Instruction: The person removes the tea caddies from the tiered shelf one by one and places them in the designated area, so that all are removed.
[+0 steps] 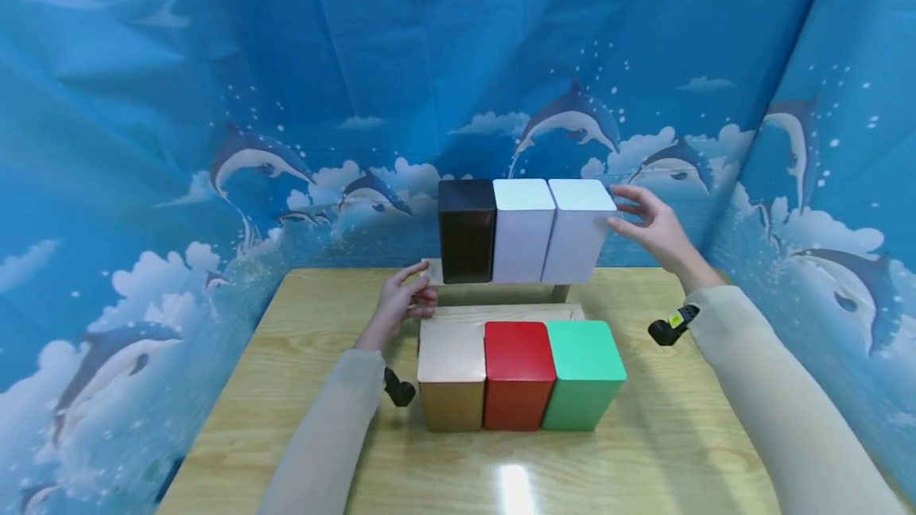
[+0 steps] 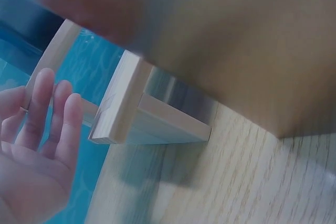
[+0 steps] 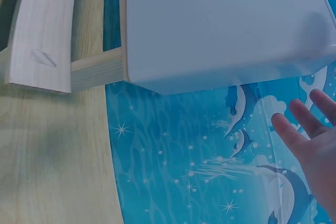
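Note:
A black box (image 1: 467, 233) and two white boxes, the middle one (image 1: 522, 233) and the right one (image 1: 578, 233), stand in a row on the upper board of a wooden step rack (image 1: 510, 312). My right hand (image 1: 654, 229) is beside the right white box, thumb and fingers spread near its upper side; a gap shows in the right wrist view. At the left end of the upper board is my left hand (image 1: 401, 300), fingers extended; whether it touches the board I cannot tell. The left wrist view shows its fingers (image 2: 34, 111) relaxed.
In front of the rack stand a beige-gold box (image 1: 452, 376), a red box (image 1: 518, 376) and a green box (image 1: 583, 376), side by side. All is on a wood-grain table (image 1: 300, 356). A blue dolphin-print curtain (image 1: 401, 62) surrounds the back and sides.

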